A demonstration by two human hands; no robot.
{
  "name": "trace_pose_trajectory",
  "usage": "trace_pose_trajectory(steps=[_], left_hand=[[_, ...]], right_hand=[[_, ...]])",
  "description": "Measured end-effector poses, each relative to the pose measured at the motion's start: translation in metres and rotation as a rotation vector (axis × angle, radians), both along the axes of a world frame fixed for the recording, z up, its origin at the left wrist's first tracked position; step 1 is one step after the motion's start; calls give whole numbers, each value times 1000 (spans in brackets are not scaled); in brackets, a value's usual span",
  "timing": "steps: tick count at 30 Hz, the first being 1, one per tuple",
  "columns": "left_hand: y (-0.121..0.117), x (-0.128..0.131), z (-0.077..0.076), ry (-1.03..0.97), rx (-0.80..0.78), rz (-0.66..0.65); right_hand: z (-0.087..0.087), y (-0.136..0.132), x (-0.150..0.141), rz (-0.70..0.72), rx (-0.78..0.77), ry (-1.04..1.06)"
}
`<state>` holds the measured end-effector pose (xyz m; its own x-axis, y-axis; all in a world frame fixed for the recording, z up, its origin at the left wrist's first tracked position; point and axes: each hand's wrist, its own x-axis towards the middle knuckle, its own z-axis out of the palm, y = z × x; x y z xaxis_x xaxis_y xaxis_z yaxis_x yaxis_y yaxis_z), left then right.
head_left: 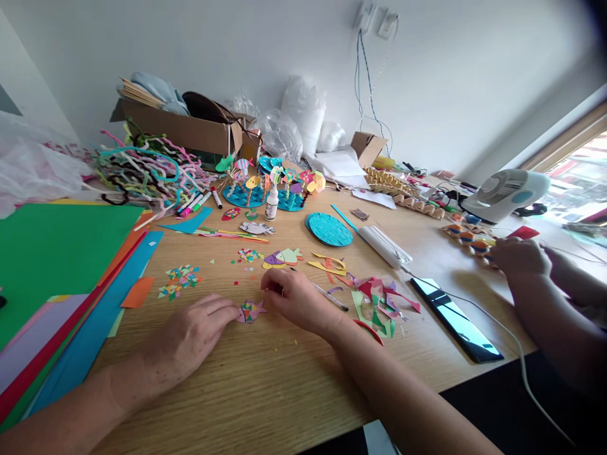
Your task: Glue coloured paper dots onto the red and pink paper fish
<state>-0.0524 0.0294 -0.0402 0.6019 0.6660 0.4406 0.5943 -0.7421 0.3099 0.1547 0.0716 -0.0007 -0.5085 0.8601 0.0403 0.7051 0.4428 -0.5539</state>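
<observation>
A small paper fish [250,311] covered in coloured mosaic bits lies on the wooden table [265,379] between my hands. My left hand [190,335] lies flat with its fingers stretched out, fingertips touching the fish's left side. My right hand [296,298] is curled with the fingers pinched together just right of the fish; what it pinches is too small to name. A thin pen-like tool [327,295] lies beside the right hand. Little piles of cut paper bits [179,280] lie to the left.
Stacked coloured paper sheets [57,272] cover the left. A glue bottle [272,202], finished paper fish, pipe cleaners [147,167] and cardboard boxes stand at the back. Paper scraps [379,300] and a phone [455,319] on a cable lie right. Another person's hand [519,256] works at the right edge.
</observation>
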Motion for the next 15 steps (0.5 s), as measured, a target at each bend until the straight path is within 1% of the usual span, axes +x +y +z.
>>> trace_pose_trajectory(steps=[5, 8, 10, 12, 14, 15], left_hand=[[6, -5, 2, -52, -40, 31], [10, -7, 6, -40, -93, 97], [12, -8, 11, -24, -200, 136], [15, -8, 16, -2, -343, 172], [19, -6, 22, 29, -462, 210], [22, -5, 24, 47, -497, 231]], right_hand=[[5, 2, 14, 4, -42, -145], [5, 2, 14, 8, -66, -184], [5, 3, 10, 57, -77, -202], [5, 3, 4, 113, -68, -225], [3, 3, 0, 129, -45, -265], [3, 4, -2, 123, -33, -290]])
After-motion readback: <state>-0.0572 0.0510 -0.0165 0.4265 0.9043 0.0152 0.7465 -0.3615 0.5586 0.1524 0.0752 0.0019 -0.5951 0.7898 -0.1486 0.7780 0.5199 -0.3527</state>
